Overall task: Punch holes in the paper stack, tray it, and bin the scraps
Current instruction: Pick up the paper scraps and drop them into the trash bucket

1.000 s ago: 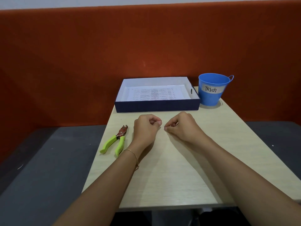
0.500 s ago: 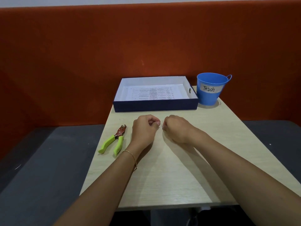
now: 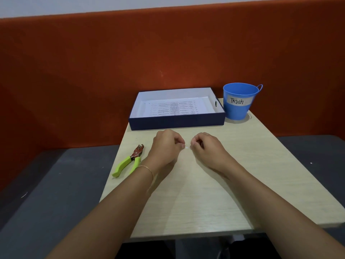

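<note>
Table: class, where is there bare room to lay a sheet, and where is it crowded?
Bare: the table's right side, between right forearm, bucket and edge; also the near strip between the forearms. Crowded: the far edge, filled by tray and bucket; the left edge, where the punch lies beside the left hand; the middle, where the right hand faces it.

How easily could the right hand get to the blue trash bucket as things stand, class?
Probably yes. The right hand is low over the table, and the trash bucket stands at the far right corner with only bare tabletop between. The tray sits left of that path.
</note>
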